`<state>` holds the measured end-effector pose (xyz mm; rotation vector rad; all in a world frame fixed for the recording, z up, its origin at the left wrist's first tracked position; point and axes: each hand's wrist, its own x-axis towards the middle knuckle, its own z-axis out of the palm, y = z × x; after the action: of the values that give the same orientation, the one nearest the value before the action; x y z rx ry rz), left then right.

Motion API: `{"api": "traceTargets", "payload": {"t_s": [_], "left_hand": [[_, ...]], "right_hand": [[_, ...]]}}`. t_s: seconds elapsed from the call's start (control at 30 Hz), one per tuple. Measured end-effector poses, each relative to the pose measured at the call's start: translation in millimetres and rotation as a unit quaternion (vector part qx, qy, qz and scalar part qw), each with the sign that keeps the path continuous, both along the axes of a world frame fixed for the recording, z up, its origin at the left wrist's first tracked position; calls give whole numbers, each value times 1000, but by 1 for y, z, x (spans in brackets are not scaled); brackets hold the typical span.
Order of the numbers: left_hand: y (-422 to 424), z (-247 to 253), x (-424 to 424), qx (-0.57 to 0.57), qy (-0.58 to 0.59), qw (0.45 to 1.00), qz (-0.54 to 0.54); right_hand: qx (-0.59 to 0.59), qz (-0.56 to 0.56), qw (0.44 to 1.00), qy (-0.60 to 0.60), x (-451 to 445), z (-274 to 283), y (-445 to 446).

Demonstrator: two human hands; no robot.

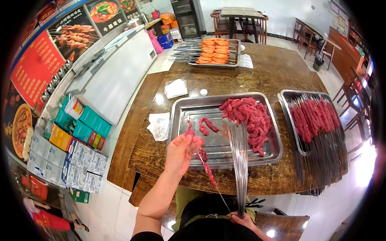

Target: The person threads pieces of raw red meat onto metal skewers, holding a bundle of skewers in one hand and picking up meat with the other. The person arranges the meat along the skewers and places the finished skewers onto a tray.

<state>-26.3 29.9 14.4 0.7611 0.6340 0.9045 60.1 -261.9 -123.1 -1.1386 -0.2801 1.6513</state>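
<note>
Between its fingers my left hand [183, 150] pinches a strip of raw red meat [189, 130] at the upper part of a thin metal skewer [223, 197]. More meat is threaded lower on that skewer, which slants down to my right hand [242, 220]. My right hand grips its lower end, along with a thick bundle of bare metal skewers [239, 156]. The bundle rises over a steel tray [181, 113]. In the tray lie a heap of raw meat strips [248, 116] at the right and a loose strip [208, 126] near the middle.
A second tray [291, 128] on the right holds loaded meat skewers [313, 117]. At the wooden table's [271, 70] far end is a tray of orange skewered pieces [212, 51]. Paper napkins [159, 126] and a white cap [204, 92] lie nearby. A person [49, 217] is at lower left.
</note>
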Motion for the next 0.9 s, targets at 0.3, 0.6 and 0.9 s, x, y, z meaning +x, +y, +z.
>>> {"api": "traceTargets", "payload": {"t_s": [0.3,0.6,0.9], "left_hand": [[-20,-19,0,30,42,998,23],[-12,-6,8,23,10,999,22],[-19,-10,4,24,-15,999,17]], "right_hand": [[50,41,998,-1,4,-6,0],[-21,30,999,-19,0,3,0],[5,-2,1000,-3,0,-4,0]]}}
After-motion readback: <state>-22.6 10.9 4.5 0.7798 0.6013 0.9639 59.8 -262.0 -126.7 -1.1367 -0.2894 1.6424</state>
